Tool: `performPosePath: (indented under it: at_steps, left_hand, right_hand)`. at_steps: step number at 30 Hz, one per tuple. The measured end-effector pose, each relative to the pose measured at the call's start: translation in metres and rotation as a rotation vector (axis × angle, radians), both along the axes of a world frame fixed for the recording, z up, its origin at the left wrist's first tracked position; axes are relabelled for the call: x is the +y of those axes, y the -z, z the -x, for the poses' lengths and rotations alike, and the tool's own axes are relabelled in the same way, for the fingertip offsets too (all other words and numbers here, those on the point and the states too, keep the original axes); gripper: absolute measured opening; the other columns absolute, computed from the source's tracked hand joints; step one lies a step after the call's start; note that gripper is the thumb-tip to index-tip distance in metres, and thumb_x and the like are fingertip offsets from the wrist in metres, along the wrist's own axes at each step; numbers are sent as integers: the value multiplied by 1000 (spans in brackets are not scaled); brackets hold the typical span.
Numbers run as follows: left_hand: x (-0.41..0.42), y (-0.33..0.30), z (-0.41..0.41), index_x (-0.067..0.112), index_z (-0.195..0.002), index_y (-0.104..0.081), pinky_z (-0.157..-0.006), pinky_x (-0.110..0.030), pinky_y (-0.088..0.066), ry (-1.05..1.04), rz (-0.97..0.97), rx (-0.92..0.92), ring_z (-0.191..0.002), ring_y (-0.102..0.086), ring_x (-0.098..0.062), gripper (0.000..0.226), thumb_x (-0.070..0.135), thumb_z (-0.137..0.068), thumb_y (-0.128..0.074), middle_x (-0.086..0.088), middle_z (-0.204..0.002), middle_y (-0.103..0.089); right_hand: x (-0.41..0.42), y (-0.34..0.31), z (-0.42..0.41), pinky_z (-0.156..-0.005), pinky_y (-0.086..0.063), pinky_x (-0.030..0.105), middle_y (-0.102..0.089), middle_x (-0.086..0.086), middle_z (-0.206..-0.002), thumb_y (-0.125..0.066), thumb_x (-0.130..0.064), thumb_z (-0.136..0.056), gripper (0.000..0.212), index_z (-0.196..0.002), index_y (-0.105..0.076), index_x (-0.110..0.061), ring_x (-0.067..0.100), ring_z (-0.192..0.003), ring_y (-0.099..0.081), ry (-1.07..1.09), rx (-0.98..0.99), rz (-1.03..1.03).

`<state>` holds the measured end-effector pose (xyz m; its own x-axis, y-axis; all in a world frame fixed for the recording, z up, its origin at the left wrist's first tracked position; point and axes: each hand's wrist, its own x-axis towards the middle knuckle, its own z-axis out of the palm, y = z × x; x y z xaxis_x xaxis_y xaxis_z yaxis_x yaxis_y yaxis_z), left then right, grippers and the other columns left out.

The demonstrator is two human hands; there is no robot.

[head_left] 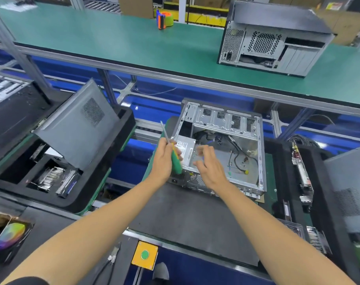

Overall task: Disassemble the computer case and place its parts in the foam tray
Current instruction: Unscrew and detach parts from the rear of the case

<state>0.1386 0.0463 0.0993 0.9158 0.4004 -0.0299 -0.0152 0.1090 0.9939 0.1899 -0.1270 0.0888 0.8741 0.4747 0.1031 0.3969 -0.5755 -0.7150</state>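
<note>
Over the open computer case (pixel 222 149), left hand (pixel 164 159) grips screwdriver (pixel 172 150), tip up-left.

Open computer case (pixel 222 149), flat on mat

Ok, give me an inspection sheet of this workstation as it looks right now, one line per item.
Surface: dark grey mat under the case.
Job's things: open silver metal computer case, side panel off; black foam tray at left holding parts and a grey panel.
Clutter: yellow box with green button.
Grippers: left hand grips green-handled screwdriver; right hand open, blurred.
Cables: black wires inside case.
Surroundings: green conveyor belt, second case.
</note>
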Motion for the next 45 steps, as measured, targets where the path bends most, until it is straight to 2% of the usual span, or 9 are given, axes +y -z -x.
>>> performPosePath:
  at_steps: [4, 8, 12, 15, 23, 30, 35, 39, 45]
  left_hand:
    - [8, 26, 36, 21, -97, -48, -46, -30, -40, -48, -95, 56, -51, -44, -15, 16, 29, -107, -38, 0, -68, -52]
    - [-3, 65, 73, 31, -104, -50, -41, -30, -36, -27, -216, 68, -48, -42, -15, 21, 52, -106, -44, 3, -66, -51]
    - [-17, 95, 92, 44, -128, -50, -42, -31, -41, 61, -314, 96, -45, -48, -15, 23, 49, -107, -40, -3, -71, -60]
    - [-24, 104, 97, 55, -147, -35, -47, -28, -47, 194, -420, 119, -48, -54, -15, 39, 47, -109, -36, 3, -77, -67]
    - [-29, 102, 88, 63, -151, -23, -57, -32, -53, 248, -513, 167, -55, -59, -5, 45, 51, -108, -31, 14, -89, -71]
    - [-28, 101, 88, 62, -151, -23, -55, -31, -52, 218, -499, 160, -52, -58, -7, 44, 51, -109, -31, 13, -91, -73]
    - [-30, 98, 88, 61, -151, -25, -48, -31, -52, 221, -443, 169, -48, -58, -20, 44, 52, -109, -32, 11, -93, -73]
    - [-33, 94, 89, 63, -149, -27, -51, -35, -52, 200, -417, 187, -50, -57, -16, 43, 47, -110, -33, 10, -89, -72]
    - [-52, 80, 91, 64, -141, -38, -42, -28, -43, 138, -114, 239, -44, -46, -24, 41, 36, -111, -37, -6, -83, -71]
  right_hand:
    - [20, 9, -17, -91, -49, 46, -26, -1, -153, -48, -28, -95, 57, -150, -35, -33, 27, -119, -54, -57, -13, 148]
    - [31, 18, -27, -106, -41, 49, -9, 1, -168, -40, -25, -101, 57, -155, -29, -37, 26, -143, -36, -147, 13, 352]
    - [26, 12, -36, -106, -42, 45, -22, 7, -163, -41, -26, -102, 54, -154, -34, -34, 25, -147, -30, -200, -45, 417]
    - [22, 7, -36, -103, -45, 46, -29, 7, -156, -43, -25, -102, 51, -153, -39, -31, 23, -146, -32, -215, -56, 368]
    - [23, 4, -32, -102, -45, 49, -30, 8, -153, -45, -23, -103, 49, -152, -41, -26, 23, -145, -31, -209, -63, 340]
    - [23, 3, -31, -101, -46, 50, -29, 5, -154, -47, -24, -103, 49, -151, -41, -27, 23, -140, -39, -201, -37, 323]
    - [22, 4, -31, -100, -47, 49, -29, 5, -153, -45, -25, -103, 49, -151, -41, -29, 22, -139, -38, -202, -47, 327]
    - [23, 7, -31, -98, -48, 50, -29, 6, -154, -44, -26, -103, 49, -151, -40, -29, 23, -140, -36, -202, -73, 340]
    - [24, 11, -32, -97, -48, 45, -27, 7, -155, -43, -27, -103, 50, -153, -38, -31, 23, -144, -30, -191, -93, 366]
